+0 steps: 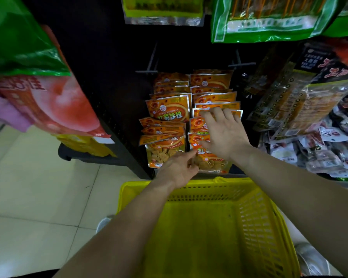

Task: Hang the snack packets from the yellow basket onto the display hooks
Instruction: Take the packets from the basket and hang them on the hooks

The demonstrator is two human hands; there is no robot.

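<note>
No packets are seen in the basket (265, 221), kept just below the rack (117, 101) for reach. Past its rim, the left hand (179, 170) is curled against the front packet (211, 164); a grip cannot be confirmed. Farther up, the right hand (226, 135) is spread flat over the hung packets (212, 82), probably to settle them on the hooks (148, 71).

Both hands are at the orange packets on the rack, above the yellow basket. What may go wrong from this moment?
The right hand lies spread over the right column of orange foil snack packets; a sideways push may knock the front ones loose. The left hand is at the lowest clear-windowed packet, just above the yellow plastic basket; a tug might pull that packet free, so that it drops.
</note>
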